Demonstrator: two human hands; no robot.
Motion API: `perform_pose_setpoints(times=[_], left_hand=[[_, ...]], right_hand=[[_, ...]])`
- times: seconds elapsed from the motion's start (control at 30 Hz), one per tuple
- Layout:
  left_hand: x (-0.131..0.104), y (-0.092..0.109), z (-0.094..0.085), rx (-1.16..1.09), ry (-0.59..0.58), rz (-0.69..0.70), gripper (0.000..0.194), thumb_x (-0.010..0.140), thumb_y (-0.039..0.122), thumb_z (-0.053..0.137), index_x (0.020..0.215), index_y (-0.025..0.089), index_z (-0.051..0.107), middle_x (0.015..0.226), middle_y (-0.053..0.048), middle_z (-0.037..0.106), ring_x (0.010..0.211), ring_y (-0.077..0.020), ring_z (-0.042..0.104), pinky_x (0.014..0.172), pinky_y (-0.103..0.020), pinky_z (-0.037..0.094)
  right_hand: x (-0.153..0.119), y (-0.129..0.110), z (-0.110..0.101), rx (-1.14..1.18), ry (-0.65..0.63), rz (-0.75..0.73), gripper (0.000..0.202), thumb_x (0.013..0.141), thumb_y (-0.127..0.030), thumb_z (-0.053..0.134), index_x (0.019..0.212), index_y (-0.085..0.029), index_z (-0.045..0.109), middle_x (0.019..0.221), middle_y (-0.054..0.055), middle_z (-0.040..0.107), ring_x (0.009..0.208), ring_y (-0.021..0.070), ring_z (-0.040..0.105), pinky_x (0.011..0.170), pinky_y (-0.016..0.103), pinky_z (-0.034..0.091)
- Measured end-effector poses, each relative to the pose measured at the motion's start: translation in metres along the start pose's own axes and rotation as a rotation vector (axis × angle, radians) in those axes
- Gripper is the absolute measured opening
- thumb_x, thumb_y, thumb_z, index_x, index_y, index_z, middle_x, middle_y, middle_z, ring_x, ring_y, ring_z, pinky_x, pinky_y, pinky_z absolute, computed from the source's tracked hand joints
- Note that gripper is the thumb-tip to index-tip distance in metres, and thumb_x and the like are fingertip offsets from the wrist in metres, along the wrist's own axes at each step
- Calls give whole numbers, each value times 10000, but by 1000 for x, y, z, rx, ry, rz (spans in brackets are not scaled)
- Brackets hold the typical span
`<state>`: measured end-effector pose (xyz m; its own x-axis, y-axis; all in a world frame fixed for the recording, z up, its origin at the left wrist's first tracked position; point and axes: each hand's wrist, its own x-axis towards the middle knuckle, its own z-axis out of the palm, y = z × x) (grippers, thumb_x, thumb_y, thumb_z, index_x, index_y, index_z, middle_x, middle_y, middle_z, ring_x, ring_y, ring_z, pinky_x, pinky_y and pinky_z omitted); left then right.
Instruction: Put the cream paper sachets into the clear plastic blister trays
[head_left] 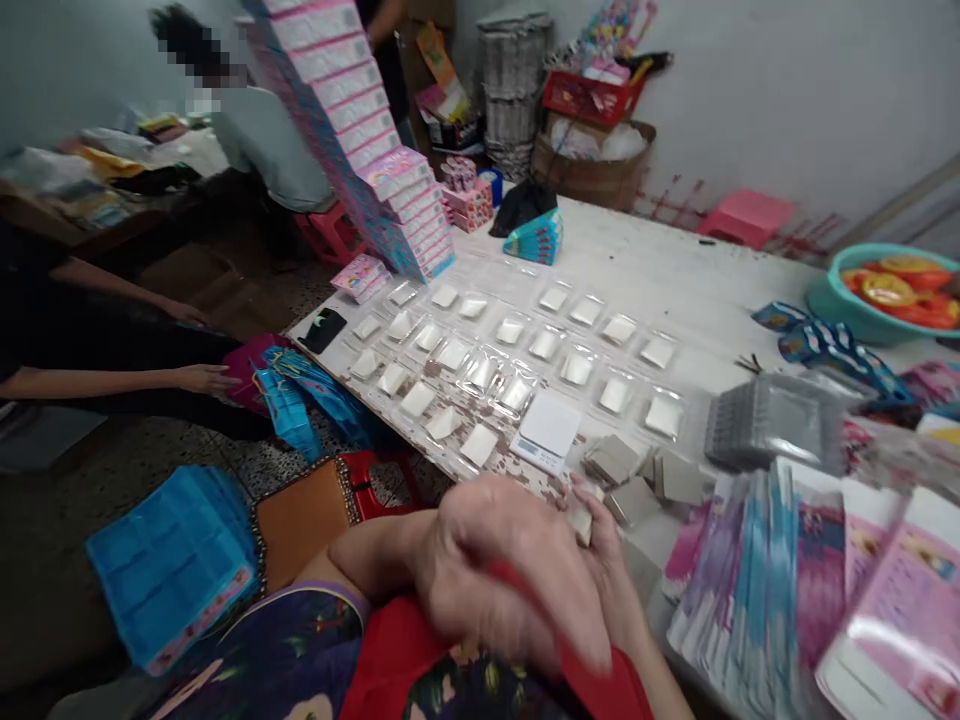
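Observation:
My left hand (517, 570) is raised close to the camera, smeared by motion. Its fingers point down to the right, and whether they hold anything is hidden. Just beyond it, my right hand (604, 545) is closed on a small pale flat piece (582, 524) at the table's near edge. Beside that hand lie loose grey card pieces (637, 498). A white square device (550, 428), like a small scale, sits in front of both hands. Rows of clear plastic trays (576, 368) cover the table's middle, many with a white folded piece inside.
Stacked clear trays (776, 425) and printed packaging cards (757, 570) crowd the right side. A tall stack of pink boxes (360, 120) rises at the far left. A turquoise basin (847, 290) stands at right. Blue packs (176, 560) sit lower left. Another person's hand (206, 380) touches bags at left.

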<state>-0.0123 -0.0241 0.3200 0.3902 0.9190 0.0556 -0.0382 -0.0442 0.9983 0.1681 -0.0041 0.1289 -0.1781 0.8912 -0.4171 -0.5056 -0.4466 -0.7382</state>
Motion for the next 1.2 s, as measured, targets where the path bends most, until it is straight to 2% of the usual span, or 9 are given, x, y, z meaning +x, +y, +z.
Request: perform_pose_setpoints(times=[0.1, 0.17, 0.23, 0.33, 0.63, 0.8, 0.9, 1.03, 1.2], left_hand=[[28, -41, -4, 36, 40, -133, 331, 819, 448, 581, 893, 152, 710, 852, -88, 694, 795, -169, 642, 729, -268, 512], [40, -81, 0, 123, 43, -282, 314, 810, 394, 595, 980, 147, 686, 949, -75, 668, 826, -150, 613, 742, -254, 490], [45, -118, 11, 176, -45, -379, 338, 773, 362, 629, 1029, 143, 662, 972, -64, 645, 834, -143, 589, 745, -248, 474], [47, -149, 30, 222, -136, -439, 391, 699, 344, 692, 1029, 141, 637, 905, -34, 630, 793, -136, 556, 721, -241, 453], [51, -154, 52, 225, -261, -479, 207, 699, 265, 617, 859, 135, 623, 717, 22, 575, 680, -107, 493, 618, -204, 386], [50, -168, 54, 46, -277, -518, 143, 700, 214, 566, 793, 118, 620, 697, 8, 589, 658, -99, 524, 630, -213, 426], [50, -173, 55, -72, -257, -604, 134, 688, 210, 567, 760, 109, 618, 652, 6, 580, 600, -86, 526, 600, -215, 447], [53, -174, 53, -98, -227, -657, 121, 662, 220, 610, 719, 112, 610, 621, 10, 574, 567, -80, 550, 562, -203, 462], [58, -179, 34, -115, -139, -749, 220, 627, 287, 695, 715, 114, 591, 595, 13, 561, 546, -105, 595, 542, -220, 484]], right_hand=[[-2, -6, -1, 136, 198, 146, 348, 595, -260, 779, 888, -259, 592, 638, -58, 584, 498, 114, 542, 449, 235, 477], [-2, -11, 1, 161, 239, 58, 417, 598, -252, 788, 957, -263, 576, 653, -76, 564, 518, 88, 523, 473, 198, 458], [-3, -13, 3, 128, 239, -4, 439, 613, -272, 792, 988, -258, 566, 731, -71, 574, 532, 72, 516, 499, 193, 455], [-7, -13, 4, 61, 243, -56, 459, 628, -309, 796, 1009, -261, 545, 822, -58, 564, 598, 87, 551, 557, 222, 481], [-19, 0, -19, -80, 335, -126, 487, 637, -399, 798, 1019, -267, 527, 727, -73, 540, 603, 106, 521, 588, 234, 466], [-22, -1, -24, -75, 354, -97, 545, 594, -362, 827, 1023, -263, 506, 685, -76, 571, 590, 115, 530, 560, 230, 455], [-25, -4, -22, -41, 345, -86, 543, 579, -310, 835, 1011, -261, 509, 685, -77, 564, 577, 105, 517, 509, 205, 424], [-26, -5, -18, 2, 359, -90, 535, 573, -276, 825, 1006, -262, 511, 720, -66, 587, 617, 116, 544, 547, 223, 456], [-25, -1, -16, 134, 403, -48, 527, 577, -213, 754, 1049, -260, 523, 751, -50, 605, 626, 133, 560, 556, 246, 472]])
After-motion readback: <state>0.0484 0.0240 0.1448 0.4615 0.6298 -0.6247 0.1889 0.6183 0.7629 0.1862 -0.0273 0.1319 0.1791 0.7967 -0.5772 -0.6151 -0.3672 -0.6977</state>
